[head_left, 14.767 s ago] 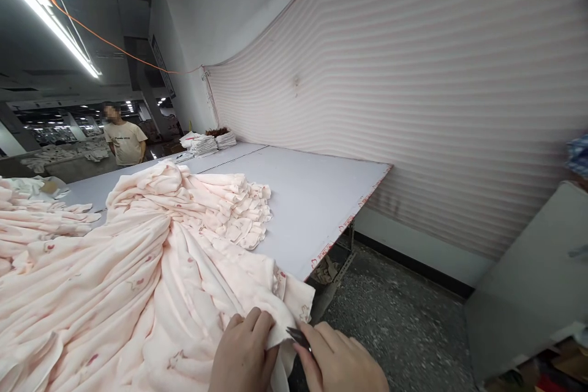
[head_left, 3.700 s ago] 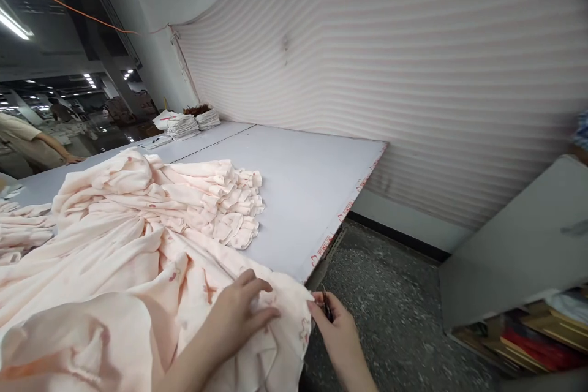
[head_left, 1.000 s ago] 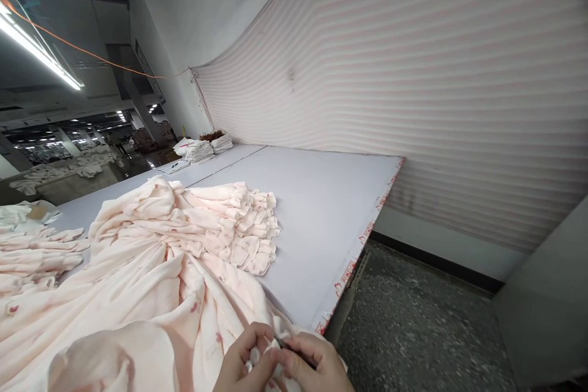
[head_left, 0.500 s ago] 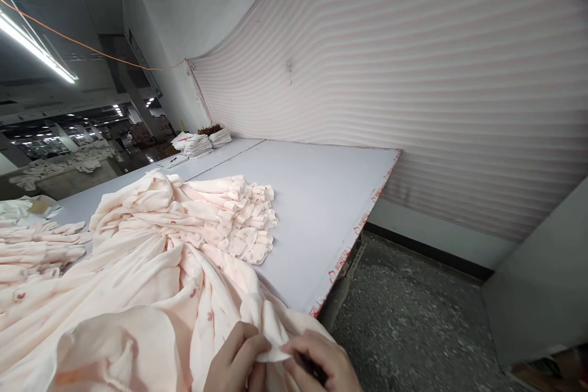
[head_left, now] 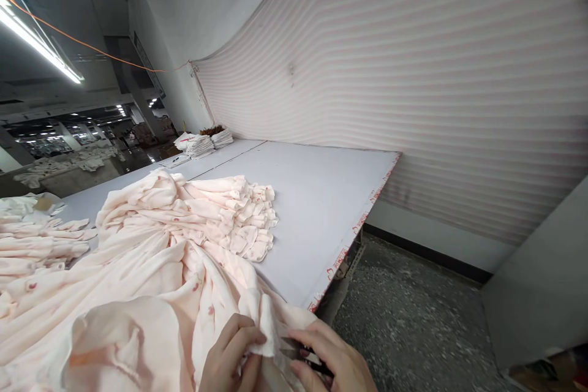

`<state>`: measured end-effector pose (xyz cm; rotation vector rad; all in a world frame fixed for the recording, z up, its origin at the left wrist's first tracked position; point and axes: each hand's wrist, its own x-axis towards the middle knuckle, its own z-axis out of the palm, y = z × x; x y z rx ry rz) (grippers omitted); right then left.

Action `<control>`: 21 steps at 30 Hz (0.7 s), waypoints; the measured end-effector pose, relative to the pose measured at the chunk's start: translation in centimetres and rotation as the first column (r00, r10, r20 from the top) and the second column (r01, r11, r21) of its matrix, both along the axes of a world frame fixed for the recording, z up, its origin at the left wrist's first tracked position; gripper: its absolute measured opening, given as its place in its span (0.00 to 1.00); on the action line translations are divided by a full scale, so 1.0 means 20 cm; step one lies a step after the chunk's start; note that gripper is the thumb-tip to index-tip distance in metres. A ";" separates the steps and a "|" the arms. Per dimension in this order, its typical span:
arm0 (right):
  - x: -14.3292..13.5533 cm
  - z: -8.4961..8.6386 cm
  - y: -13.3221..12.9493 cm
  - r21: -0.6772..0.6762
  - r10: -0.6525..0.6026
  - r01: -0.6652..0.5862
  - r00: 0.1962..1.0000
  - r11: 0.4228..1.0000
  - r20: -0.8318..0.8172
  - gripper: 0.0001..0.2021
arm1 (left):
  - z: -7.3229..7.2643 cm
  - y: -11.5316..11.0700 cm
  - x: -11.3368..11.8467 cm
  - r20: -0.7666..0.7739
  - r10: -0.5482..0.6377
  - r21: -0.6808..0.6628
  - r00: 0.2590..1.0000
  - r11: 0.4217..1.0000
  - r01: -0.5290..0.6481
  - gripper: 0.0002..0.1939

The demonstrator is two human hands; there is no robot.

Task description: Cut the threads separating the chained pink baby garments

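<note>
Setting: garment workshop, long grey worktop (head_left: 316, 196) set against a pale striped cloth wall (head_left: 413, 73), speckled floor (head_left: 413, 331) to the right.
Cloth: pink printed fabric (head_left: 151, 269) heaped over the near left part of the worktop, its corner hanging off the near edge at the bottom of the view.
Left hand: left hand (head_left: 229, 361) at the bottom edge, grip pinching the pale corner of the fabric between thumb and fingers.
Right hand: right hand (head_left: 335, 364) just right of the left, grip closed round small dark snips (head_left: 298, 352); blades point left, tips touching the pinched fabric corner.
Hands: close together, nearly touching, over the worktop's near edge.
Folded pile: bundle of the same pink cloth (head_left: 229, 214) gathered in folds mid-worktop, joined to the heap.
Left side: more pink pieces (head_left: 37, 245) lying flat at the far left.
Far end: stack of white folded pieces (head_left: 202, 144) near the wall corner.
Overhead: strip light (head_left: 41, 43) top left, orange cord (head_left: 92, 49) running to the wall.
Right edge: grey panel (head_left: 542, 282), leaning.
</note>
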<state>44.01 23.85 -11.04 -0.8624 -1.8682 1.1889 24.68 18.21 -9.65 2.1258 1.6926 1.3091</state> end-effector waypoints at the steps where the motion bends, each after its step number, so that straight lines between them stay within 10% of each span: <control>1: 0.00 0.01 0.01 0.035 0.038 -0.039 0.999 0.999 0.032 0.16 | 0.00 0.00 0.00 0.000 -0.008 -0.006 1.000 1.000 0.008 0.14; 16: -0.04 -0.05 0.01 0.028 -0.005 0.005 1.000 1.000 0.012 0.11 | 0.09 0.02 -0.06 -0.138 -0.079 -0.138 0.987 0.989 0.060 0.11; 21: 0.06 -0.34 0.05 -0.244 -0.213 0.204 0.977 0.948 -0.013 0.14 | 0.34 -0.08 -0.41 0.019 0.428 -0.247 0.903 0.878 -0.411 0.13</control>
